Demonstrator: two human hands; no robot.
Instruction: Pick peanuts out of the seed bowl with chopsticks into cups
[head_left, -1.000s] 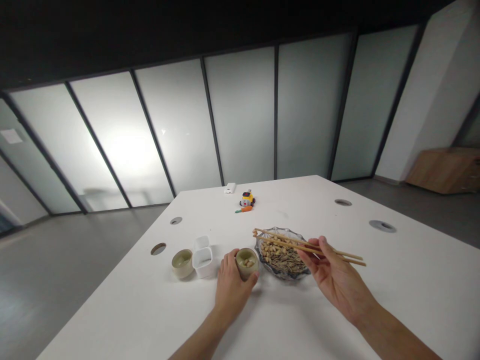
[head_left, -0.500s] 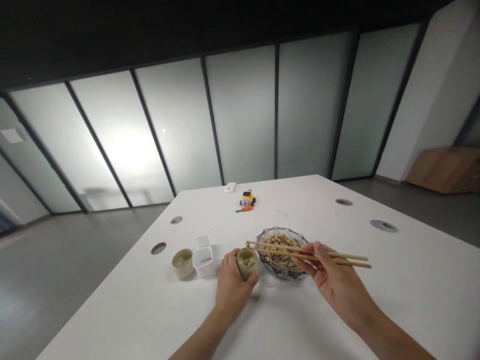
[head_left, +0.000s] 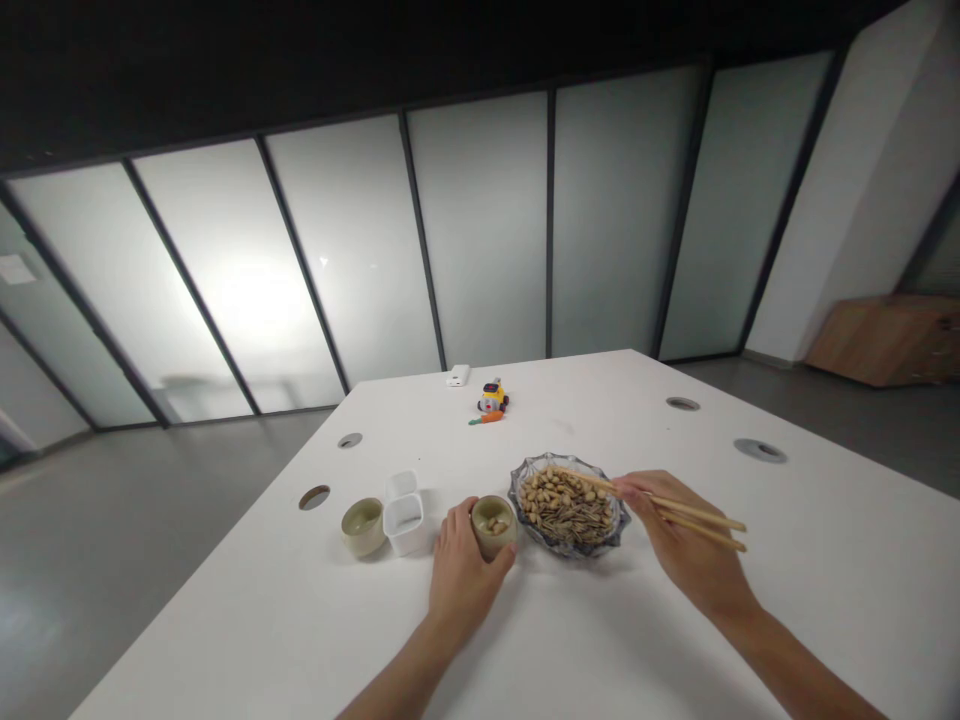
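My left hand [head_left: 469, 560] curls around a small pale-green cup [head_left: 495, 540] that stands on the white table, with a few peanuts [head_left: 495, 525] at its bottom. In my right hand [head_left: 671, 530] is a pair of wooden chopsticks [head_left: 701, 515], their tips over the far side of a scalloped glass bowl [head_left: 521, 505]. Peanuts [head_left: 551, 490] fill the back of that bowl, and striped sunflower seeds [head_left: 574, 522] lie toward its front. Whether the tips grip a peanut I cannot tell.
Left of my left hand stand a white two-part plastic container [head_left: 405, 525] and a second green cup [head_left: 364, 528]. Farther back lie a yellow toy car [head_left: 493, 396], a toy carrot [head_left: 487, 418] and a white box-like object [head_left: 458, 376]. Round holes [head_left: 314, 497] pierce the table [head_left: 300, 620].
The chopstick tips have gone from above the held cup rightward to the glass bowl, as my right hand turned and shifted right. My left hand stays on the cup.
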